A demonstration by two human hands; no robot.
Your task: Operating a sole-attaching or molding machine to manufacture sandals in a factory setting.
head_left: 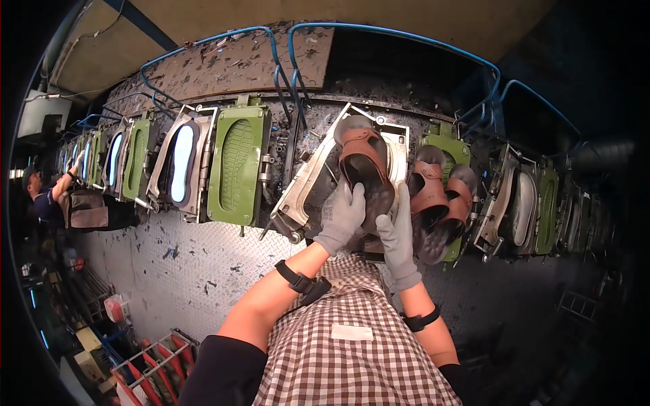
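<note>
A sandal (365, 145) with a brown strap and a dark sole is in front of me, over an opened silver metal mould (318, 179). My left hand (342, 216), in a grey glove, is closed on the left side of its heel end, thumb up along the edge. On the opposite side my right hand (398, 233), also gloved, grips the sole's edge near the heel. The fingers under the sole are partly hidden. Whether the sandal still touches the mould, I cannot tell. Two similar sandals, one (430, 189) beside another (462, 196), lie on a green mould plate (447, 143) just to the right.
A row of moulds runs both ways, with a green plate (237, 162) left of me and a silver mould (521, 203) to the right. Blue tube rails (393, 28) arch behind. Dark scraps litter the metal floor (203, 264). A co-worker (57, 196) stands far left.
</note>
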